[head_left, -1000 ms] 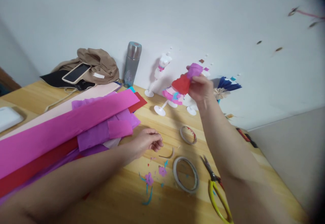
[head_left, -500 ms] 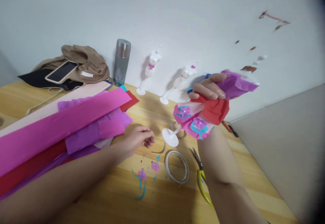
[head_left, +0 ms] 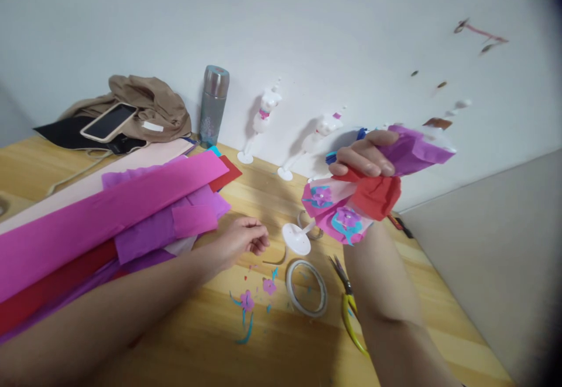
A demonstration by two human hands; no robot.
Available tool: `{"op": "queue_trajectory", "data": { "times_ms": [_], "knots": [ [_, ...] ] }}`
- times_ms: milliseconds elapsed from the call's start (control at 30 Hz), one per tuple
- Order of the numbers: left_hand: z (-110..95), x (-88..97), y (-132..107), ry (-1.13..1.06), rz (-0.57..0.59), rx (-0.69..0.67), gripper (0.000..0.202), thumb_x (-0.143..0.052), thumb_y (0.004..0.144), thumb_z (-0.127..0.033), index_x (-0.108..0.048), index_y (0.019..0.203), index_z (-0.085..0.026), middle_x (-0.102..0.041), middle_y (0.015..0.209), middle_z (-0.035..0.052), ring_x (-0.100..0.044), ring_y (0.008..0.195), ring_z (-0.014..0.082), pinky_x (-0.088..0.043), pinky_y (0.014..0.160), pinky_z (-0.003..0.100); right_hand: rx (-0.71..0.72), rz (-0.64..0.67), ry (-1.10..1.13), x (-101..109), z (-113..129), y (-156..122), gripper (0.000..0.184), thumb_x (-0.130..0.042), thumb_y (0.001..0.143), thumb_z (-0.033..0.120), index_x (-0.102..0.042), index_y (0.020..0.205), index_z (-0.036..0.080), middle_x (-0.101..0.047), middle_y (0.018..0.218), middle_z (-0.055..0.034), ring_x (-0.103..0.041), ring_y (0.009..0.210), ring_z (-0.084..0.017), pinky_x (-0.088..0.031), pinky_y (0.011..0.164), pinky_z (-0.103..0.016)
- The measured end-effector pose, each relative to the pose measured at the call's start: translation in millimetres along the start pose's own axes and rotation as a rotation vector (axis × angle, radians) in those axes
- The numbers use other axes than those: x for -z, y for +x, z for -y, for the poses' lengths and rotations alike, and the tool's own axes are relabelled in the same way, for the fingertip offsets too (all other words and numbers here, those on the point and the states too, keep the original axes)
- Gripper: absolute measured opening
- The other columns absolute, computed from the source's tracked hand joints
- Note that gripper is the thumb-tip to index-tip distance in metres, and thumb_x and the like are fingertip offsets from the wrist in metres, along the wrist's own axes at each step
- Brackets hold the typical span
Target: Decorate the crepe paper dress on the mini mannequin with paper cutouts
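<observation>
My right hand (head_left: 366, 154) is wrapped round a white figurine dressed in coloured paper (head_left: 377, 197), raised and tilted above the table. Its upper paper is purple, a red piece sits at the middle, and the pink skirt bears purple flowers with blue strips. A round white base (head_left: 296, 239) shows on its stem below the skirt. My left hand (head_left: 244, 237) rests on the table with its fingers loosely curled in, and nothing shows in it. Close to it lie purple paper flowers (head_left: 247, 300), blue scraps and a roll of white tape (head_left: 307, 288).
Yellow-handled scissors (head_left: 349, 311) lie beside my right forearm. Stacked coloured paper sheets (head_left: 105, 205) cover the left side. Along the wall stand a grey flask (head_left: 213, 109) and white figurines (head_left: 322, 129). A phone (head_left: 109, 122) lies against a brown cloth (head_left: 153, 103).
The view has shifted slightly, so most things sit a little to the right. My right hand still grips the dressed figurine, and my left hand stays on the table.
</observation>
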State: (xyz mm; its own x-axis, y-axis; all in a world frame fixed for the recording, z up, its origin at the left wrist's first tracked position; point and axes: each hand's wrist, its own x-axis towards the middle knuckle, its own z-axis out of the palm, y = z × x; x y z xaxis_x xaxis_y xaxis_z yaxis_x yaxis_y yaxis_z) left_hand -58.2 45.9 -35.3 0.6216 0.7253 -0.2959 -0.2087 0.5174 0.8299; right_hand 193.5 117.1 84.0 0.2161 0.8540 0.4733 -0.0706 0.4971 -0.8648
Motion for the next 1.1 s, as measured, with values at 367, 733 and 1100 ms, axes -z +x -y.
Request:
{"op": "queue_trajectory", "data": {
  "times_ms": [367,733,1100],
  "knots": [
    [-2,-0.3,0,0.0,-0.006,0.016,0.023,-0.079,0.075,-0.031,-0.064,0.066,-0.015,-0.066,0.068,0.0046,-0.058,0.06,0.0124,-0.042,0.062,0.029,-0.117,0.11,-0.182,-45,23,27,0.054,-0.099,0.043,0.039,-0.066,0.083,0.028,-0.062,0.075,0.0005,-0.065,0.087,-0.029,-0.059,0.088,-0.054],
    [-4,-0.2,1,-0.073,-0.055,0.015,0.018,-0.075,0.077,-0.024,-0.066,0.065,-0.014,-0.067,0.067,0.0061,-0.058,0.058,0.0124,-0.041,0.06,0.028,-0.067,-0.061,-0.277,-54,4,10,0.046,-0.096,0.051,0.039,-0.068,0.085,0.028,-0.066,0.078,0.003,-0.063,0.077,-0.023,-0.058,0.086,-0.047],
    [-7,-31.8,-33,-0.285,-0.342,0.084,0.052,-0.048,0.101,-0.053,-0.058,0.063,-0.018,-0.059,0.059,0.0042,-0.05,0.048,0.0113,-0.035,0.052,0.027,0.032,-0.109,-0.301,-63,38,-49,0.045,-0.096,0.06,0.04,-0.063,0.089,0.029,-0.068,0.087,0.0002,-0.065,0.085,-0.026,-0.056,0.086,-0.046]
  ]
}}
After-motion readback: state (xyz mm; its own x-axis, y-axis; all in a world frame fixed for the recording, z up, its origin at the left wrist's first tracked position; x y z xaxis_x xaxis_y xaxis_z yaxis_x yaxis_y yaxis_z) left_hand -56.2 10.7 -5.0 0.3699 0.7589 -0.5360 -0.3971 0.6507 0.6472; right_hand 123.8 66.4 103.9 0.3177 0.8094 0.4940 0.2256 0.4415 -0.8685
